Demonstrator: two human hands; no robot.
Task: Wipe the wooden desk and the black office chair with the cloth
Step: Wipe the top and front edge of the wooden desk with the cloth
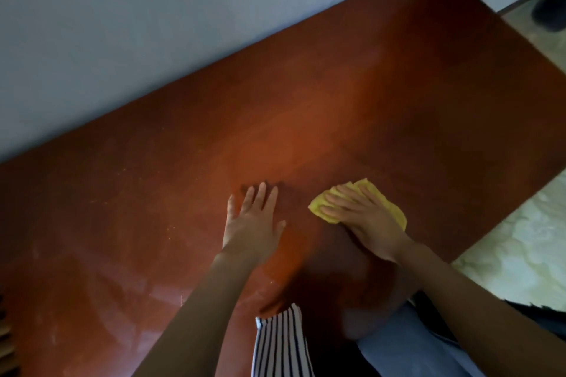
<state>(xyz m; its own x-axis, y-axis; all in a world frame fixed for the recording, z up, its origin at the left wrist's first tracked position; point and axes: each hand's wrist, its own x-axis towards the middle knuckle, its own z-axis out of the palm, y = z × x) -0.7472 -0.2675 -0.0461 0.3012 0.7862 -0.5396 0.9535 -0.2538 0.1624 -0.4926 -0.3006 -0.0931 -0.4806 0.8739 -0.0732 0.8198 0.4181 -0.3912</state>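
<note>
The reddish-brown wooden desk (306, 107) fills most of the view, its top bare and faintly streaked. My right hand (361, 214) presses flat, fingers straight, on a folded yellow cloth (395, 208) near the desk's front right part. My left hand (254, 220) rests flat on the wood just left of the cloth, fingers spread and holding nothing. The black office chair's seat (539, 318) shows only as a dark sliver at the lower right, behind my right forearm.
A pale grey wall (153, 24) runs along the desk's far edge. Light patterned floor (520, 248) lies to the right of the desk. A dark shape (551, 6) sits on the floor at the top right corner. My striped clothing (281, 343) touches the front edge.
</note>
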